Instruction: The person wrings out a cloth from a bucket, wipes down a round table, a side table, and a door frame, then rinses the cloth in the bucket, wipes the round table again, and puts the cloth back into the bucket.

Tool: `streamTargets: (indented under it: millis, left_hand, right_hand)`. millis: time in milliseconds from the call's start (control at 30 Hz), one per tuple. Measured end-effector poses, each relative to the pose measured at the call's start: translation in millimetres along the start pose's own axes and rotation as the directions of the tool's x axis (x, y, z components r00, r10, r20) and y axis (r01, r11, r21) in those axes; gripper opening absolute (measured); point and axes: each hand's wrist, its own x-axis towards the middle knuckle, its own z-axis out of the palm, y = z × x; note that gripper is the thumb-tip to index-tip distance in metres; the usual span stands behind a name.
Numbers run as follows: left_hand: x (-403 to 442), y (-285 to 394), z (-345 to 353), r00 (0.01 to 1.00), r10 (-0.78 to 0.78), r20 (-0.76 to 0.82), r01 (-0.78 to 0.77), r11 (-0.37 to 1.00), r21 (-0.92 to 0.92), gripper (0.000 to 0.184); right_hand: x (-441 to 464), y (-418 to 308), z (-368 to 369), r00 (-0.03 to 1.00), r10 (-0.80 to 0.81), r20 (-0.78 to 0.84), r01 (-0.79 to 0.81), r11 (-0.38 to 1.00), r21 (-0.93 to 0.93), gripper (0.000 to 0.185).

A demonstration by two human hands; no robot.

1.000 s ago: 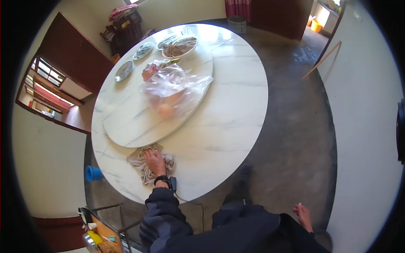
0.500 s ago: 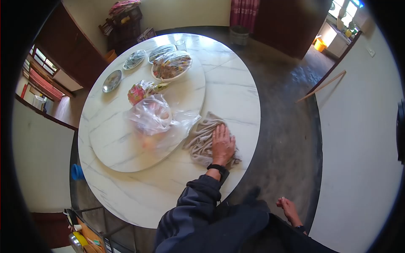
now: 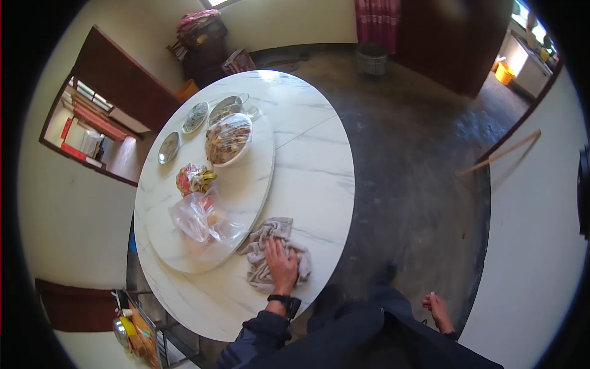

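Note:
On the right front part of the round marbled table (image 3: 313, 160), a crumpled grey-beige cloth (image 3: 261, 277) lies under my left hand (image 3: 282, 265). That hand presses down on it palm first, fingers stretched out and slightly apart. My right hand (image 3: 437, 310) hangs off the table at the lower right, its fingers loosely curled together with nothing visible in them. Left of the cloth, a clear plastic bag (image 3: 200, 221) with round fruit rests on the raised round tray (image 3: 246, 190). Behind the bag is a pink and green dragon fruit (image 3: 192, 179).
Toward the tray's back stand a film-covered bowl (image 3: 228, 140), several dishes, including an oval one (image 3: 168, 148), and a glass (image 3: 250, 107). A small rack (image 3: 161, 344) with kitchen items is at lower left. A wooden stick (image 3: 501, 154) leans on the right wall.
My left hand has swept the cloth from the table's front left to its right side, staying flat on it. The view has also shifted. My right hand still hangs at my side.

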Motion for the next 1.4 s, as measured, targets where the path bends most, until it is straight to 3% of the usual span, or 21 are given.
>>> streamTargets:
  millis: [100,200,567,667,767,900,1267,1400]
  left_hand:
    - [56.4,55.1,26.1,0.999,-0.035,-0.028,0.037,0.997,0.075,0.061]
    - [128.9,82.9,49.4,0.991,-0.102,-0.089,0.106,0.994,0.037,0.059]
    - [348.9,113.6,110.3,0.949,-0.265,-0.171,0.287,0.951,0.118,0.061]
    - [397.7,111.1,122.4,0.916,-0.346,-0.201,0.377,0.916,0.141,0.062]
    - [456.9,114.6,130.2,0.874,-0.421,-0.242,0.458,0.88,0.126,0.062]
    - [517.7,111.5,150.3,0.879,-0.401,-0.26,0.44,0.891,0.113,0.061]
    - [594.3,119.9,168.4,0.84,-0.458,-0.291,0.502,0.859,0.1,0.062]
    - [595.5,131.1,174.6,0.688,-0.611,-0.392,0.697,0.706,0.123,0.062]
  right_hand:
    - [30.5,-62.3,-41.8,0.998,-0.062,0.006,0.062,0.998,-0.03,0.057]
    - [66.8,-129.4,-70.9,0.994,-0.108,-0.018,0.107,0.993,-0.056,0.056]
    - [193.2,-207.6,-144.5,1.0,0.007,0.01,-0.006,0.993,-0.116,0.055]
    - [242.4,-227.3,-167.4,0.999,0.035,0.017,-0.035,0.999,0.029,0.055]
    - [257.7,-332.2,-160.3,1.0,-0.007,-0.026,0.002,0.987,-0.162,0.053]
    - [307.6,-412.5,-161.8,1.0,-0.025,-0.004,0.025,0.995,-0.101,0.051]
    - [516.4,-577.9,-174.3,0.966,-0.086,0.245,0.15,0.954,-0.258,0.048]
    - [592.4,-649.3,-171.0,0.967,-0.071,0.246,0.137,0.955,-0.264,0.046]
